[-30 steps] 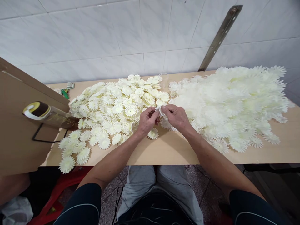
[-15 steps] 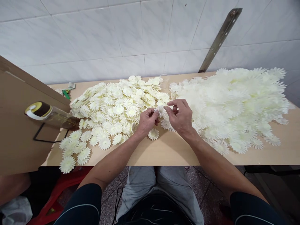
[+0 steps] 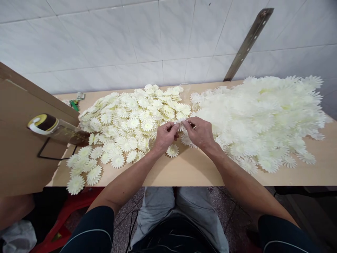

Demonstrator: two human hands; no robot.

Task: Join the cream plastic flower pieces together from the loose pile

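A small white artificial flower [image 3: 180, 121] is pinched between my two hands above the table. My left hand [image 3: 166, 136] is closed on its left side with thumb and forefinger. My right hand [image 3: 199, 132] grips the right side with the fingertips pressed together; the fingers partly cover the flower. Just below the hands a single cream flower head [image 3: 172, 150] lies on the wood. To the left spreads a heap of cream flower heads [image 3: 131, 123]. Right of my right hand is a larger pile of whiter, thinner flower layers [image 3: 258, 123].
At the left, a lidded bottle [image 3: 52, 125] stands beside a cardboard box [image 3: 23, 140]. Small green and grey items [image 3: 74, 104] lie behind it. A metal strip [image 3: 247, 45] leans on the tiled wall. The wooden table [image 3: 181, 175] ends just before my lap.
My right hand has moved slightly left and down, and its fingers have closed onto the flower. My left hand has stayed in place.
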